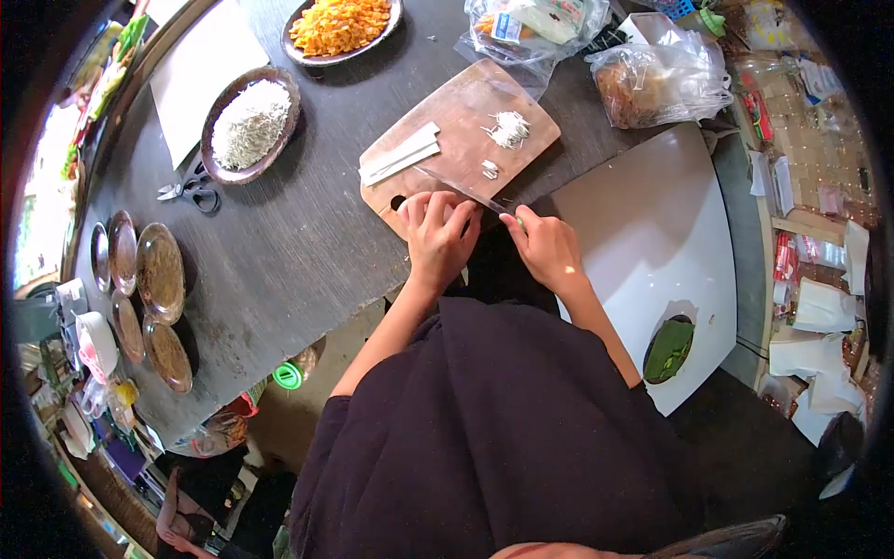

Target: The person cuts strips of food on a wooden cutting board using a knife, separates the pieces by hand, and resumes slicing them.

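A wooden cutting board (466,116) lies at a slant on the dark table. My right hand (548,250) is closed around the handle of a knife (464,193), whose thin blade points left across the board's near edge. My left hand (436,240) rests at that near edge beside the blade, fingers curled together; what lies under them is hidden. White strips (402,156) lie side by side on the board's left part. Toward its right are a small heap of fine white shreds (507,129) and a smaller clump of white pieces (490,170).
A bowl of white shreds (293,140) and a plate of orange pieces (295,52) stand farther back. Black-handled scissors (194,190) lie near several brown dishes (160,273). Plastic bags (661,84) sit back right. A white surface (643,224) holds a dish with green leaf (670,349).
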Tool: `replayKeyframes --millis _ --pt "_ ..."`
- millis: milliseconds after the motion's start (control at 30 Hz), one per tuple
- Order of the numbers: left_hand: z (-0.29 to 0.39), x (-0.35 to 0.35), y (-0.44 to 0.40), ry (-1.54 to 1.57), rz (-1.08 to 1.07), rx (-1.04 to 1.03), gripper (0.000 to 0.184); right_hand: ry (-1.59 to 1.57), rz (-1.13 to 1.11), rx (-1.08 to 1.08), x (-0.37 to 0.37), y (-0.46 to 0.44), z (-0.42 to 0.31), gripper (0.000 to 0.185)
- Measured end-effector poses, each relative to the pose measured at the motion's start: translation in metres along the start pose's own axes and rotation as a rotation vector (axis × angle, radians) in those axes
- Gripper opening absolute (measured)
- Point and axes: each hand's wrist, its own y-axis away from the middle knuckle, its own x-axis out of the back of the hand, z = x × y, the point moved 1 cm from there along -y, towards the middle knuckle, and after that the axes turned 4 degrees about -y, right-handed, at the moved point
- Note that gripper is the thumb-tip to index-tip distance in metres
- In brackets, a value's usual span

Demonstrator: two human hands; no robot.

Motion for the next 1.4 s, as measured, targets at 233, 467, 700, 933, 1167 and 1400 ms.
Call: replayKeyframes --millis 233,467,700,933,1167,1400 --pt "0.001 0.001 -0.001 0.0 0.001 -0.001 0.02 -0.026 -0.014 0.019 0.006 0.003 0.0 0.044" --pt "0.0 0.001 -0.001 -0.019 -0.002 -0.004 0.019 -0.031 -0.02 0.025 0.004 0.0 0.002 0.044" --pt "0.001 0.001 -0.001 -0.001 -0.015 0.01 0.02 -0.056 0.011 0.04 0.0 -0.006 0.004 0.048" --pt "0.0 0.0 -0.001 -0.022 -0.004 -0.009 0.021 -0.08 -0.034 0.036 0.011 -0.003 0.002 0.049" --pt "0.0 0.001 -0.001 -0.036 -0.002 -0.013 0.021 -0.087 -0.034 0.029 0.011 -0.003 0.001 0.047" --pt "-0.001 0.0 0.0 -0.032 0.008 -0.027 0.019 -0.024 -0.006 0.039 0.005 -0.007 0.001 0.049"
